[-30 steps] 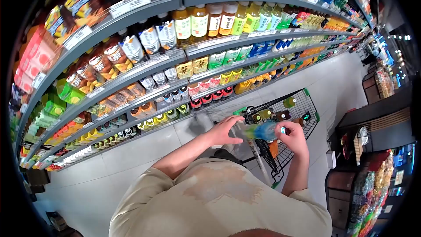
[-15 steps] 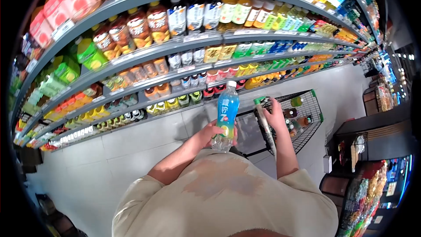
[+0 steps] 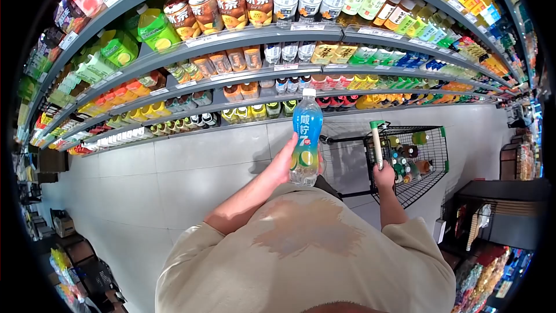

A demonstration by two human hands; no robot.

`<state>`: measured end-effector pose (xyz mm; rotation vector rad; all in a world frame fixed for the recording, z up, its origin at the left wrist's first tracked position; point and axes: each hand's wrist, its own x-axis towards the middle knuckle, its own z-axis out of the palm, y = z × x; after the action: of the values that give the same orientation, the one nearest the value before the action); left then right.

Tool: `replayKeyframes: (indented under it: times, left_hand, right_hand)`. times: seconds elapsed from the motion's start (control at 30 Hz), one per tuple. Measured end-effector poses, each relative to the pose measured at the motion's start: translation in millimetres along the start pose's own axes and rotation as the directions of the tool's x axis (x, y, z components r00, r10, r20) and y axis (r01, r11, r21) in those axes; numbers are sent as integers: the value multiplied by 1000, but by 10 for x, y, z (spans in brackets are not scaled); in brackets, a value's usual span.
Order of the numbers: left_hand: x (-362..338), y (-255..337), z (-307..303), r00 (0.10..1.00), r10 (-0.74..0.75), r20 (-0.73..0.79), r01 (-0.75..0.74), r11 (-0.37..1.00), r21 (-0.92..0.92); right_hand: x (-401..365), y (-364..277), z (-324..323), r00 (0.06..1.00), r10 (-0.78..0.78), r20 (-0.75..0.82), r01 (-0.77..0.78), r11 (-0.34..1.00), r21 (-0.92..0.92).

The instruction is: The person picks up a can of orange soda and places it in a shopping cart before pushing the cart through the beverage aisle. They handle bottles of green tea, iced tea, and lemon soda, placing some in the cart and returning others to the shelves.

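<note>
My left hand point(image 3: 284, 159) is wrapped round a clear bottle point(image 3: 305, 139) with a blue and yellow-green label and a white cap. The bottle stands upright in front of my chest, its label towards me. To the right, my right hand point(image 3: 383, 175) is closed round the handle point(image 3: 377, 144) of a shopping cart, near the handle's lower end. Several bottles point(image 3: 409, 150) lie inside the black wire cart point(image 3: 433, 168), some with green and dark caps.
Long curved shelves point(image 3: 278, 33) run across the front, stocked with rows of drink bottles and cartons. Grey tiled floor point(image 3: 127, 182) lies between me and the shelves. A dark display stand point(image 3: 498, 190) is at the right, with packaged goods below it.
The view has shifted, with the shelves now higher and further right. My right hand has moved down the cart handle and closed round it. The bottle stays in my left hand.
</note>
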<state>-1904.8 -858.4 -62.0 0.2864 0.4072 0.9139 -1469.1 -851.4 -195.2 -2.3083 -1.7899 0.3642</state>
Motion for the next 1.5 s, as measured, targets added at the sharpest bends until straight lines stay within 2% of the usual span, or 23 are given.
replayKeyframes:
  times: [0.2, 0.27, 0.37, 0.47, 0.73, 0.93, 1.03, 1.1, 1.33, 1.4, 1.43, 1.5]
  left_hand:
    - [-64, -34, 68, 997, 44, -58, -41, 998, 53]
    - [-45, -29, 76, 970, 177, -165, -121, 945, 304]
    - [0, -38, 18, 961, 240, -136, -176, 913, 367]
    - [15, -18, 18, 950, 238, -200, -156, 922, 355]
    - [26, 148, 122, 960, 209, -184, -144, 938, 314]
    - [-6, 192, 98, 964, 148, -222, -130, 987, 96]
    - [-27, 211, 39, 965, 181, -189, -149, 974, 173]
    - [-46, 259, 77, 968, 225, -115, -198, 958, 207]
    - [-73, 343, 63, 975, 220, -9, -215, 958, 189]
    - [-86, 355, 65, 991, 110, 79, -117, 990, 85]
    - [-103, 346, 80, 991, 109, 80, -116, 990, 83]
    - [-136, 303, 118, 903, 96, 418, 46, 947, -317]
  right_hand:
    - [20, -20, -60, 1000, -23, -14, 24, 997, 67]
    - [11, -39, -86, 1000, -7, -13, 8, 997, 71]
    - [-1, -46, -92, 1000, 6, -11, -5, 998, 66]
    - [0, -65, -139, 1000, -5, -27, 7, 998, 61]
    - [-22, -121, -188, 999, 35, -15, -34, 996, 78]
    - [-31, -124, -183, 999, 40, -30, -37, 995, 96]
    - [-32, -156, -205, 998, 56, -11, -55, 993, 104]
    - [-12, -115, -153, 999, 49, -17, -48, 995, 84]
    - [2, -69, -121, 998, 60, -9, -60, 996, 62]
    - [6, -62, -120, 998, 60, -1, -59, 996, 64]
    - [10, -56, -120, 998, 60, 5, -60, 996, 67]
    - [24, -8, -75, 998, 56, -4, -56, 996, 63]
